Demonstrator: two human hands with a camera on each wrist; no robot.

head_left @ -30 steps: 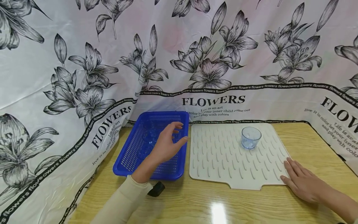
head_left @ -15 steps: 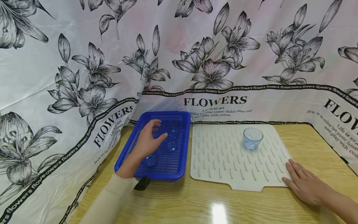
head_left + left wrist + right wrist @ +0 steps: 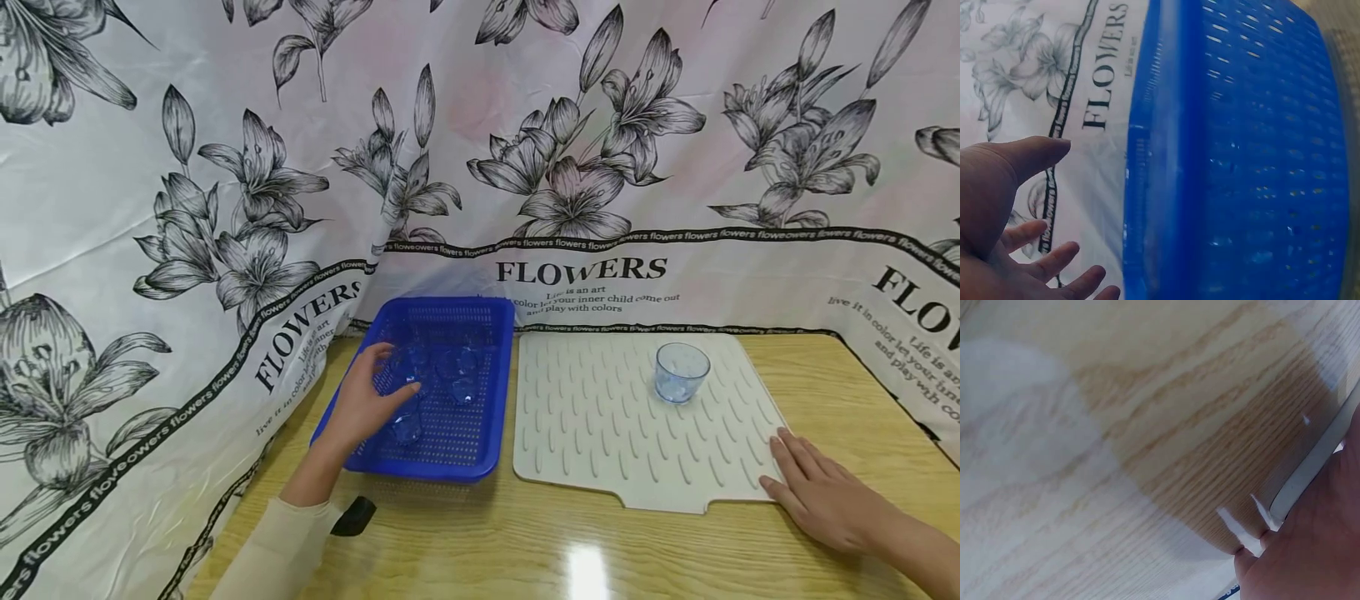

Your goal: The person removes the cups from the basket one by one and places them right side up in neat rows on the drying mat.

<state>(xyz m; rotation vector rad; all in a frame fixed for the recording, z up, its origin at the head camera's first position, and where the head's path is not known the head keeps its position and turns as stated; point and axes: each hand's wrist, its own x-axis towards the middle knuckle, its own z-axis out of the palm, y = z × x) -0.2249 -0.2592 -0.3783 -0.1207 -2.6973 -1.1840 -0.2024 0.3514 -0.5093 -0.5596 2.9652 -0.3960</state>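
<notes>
My left hand point(image 3: 363, 407) is over the left side of a blue plastic basket point(image 3: 491, 417), fingers spread and nothing held. Several clear glasses lie inside; one glass point(image 3: 406, 427) is near the front and another glass point(image 3: 463, 389) is farther right. The basket's tint makes their outlines hard to tell. In the left wrist view, the thumb and fingers stand apart beside the basket wall point(image 3: 1260, 156). My right hand point(image 3: 821, 496) rests flat at the right edge of a white ribbed draining mat point(image 3: 585, 417). On that mat a clear bluish glass point(image 3: 681, 373) stands upright.
Basket and mat sit side by side on a wood-grain table point(image 3: 480, 542). A white curtain point(image 3: 570, 283) printed with flowers hangs behind and along the left. A black strap piece point(image 3: 354, 517) shows at my left wrist.
My left hand has moved left and lower across the basket, from its right side to its left, uncovering glasses there. The right hand stays on the mat's edge; the standing glass has not moved.
</notes>
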